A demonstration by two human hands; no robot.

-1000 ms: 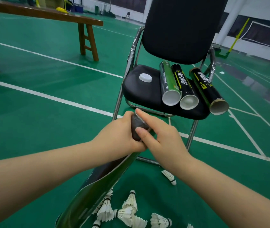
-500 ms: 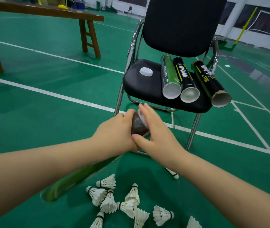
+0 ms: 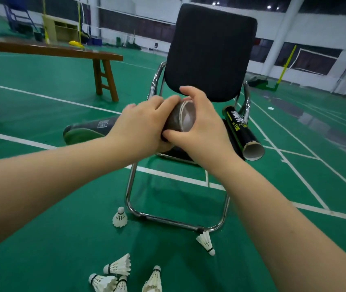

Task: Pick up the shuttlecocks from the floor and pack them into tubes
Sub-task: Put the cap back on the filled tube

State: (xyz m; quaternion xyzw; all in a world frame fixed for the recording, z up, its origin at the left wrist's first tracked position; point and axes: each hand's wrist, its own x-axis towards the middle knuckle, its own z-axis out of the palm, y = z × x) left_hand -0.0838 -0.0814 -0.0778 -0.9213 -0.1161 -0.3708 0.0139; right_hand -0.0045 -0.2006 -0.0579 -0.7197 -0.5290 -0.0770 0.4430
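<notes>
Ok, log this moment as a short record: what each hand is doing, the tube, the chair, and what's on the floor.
left hand: grips held tube, raised roughly level
right hand: fingers around the tube's near end
chair: black, one open tube visible on seat
loose shuttlecocks: at least six on green floor

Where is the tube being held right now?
In the head view the held tube sits centre frame, level and raised before the chair, gripped by the left hand and right hand.
</notes>
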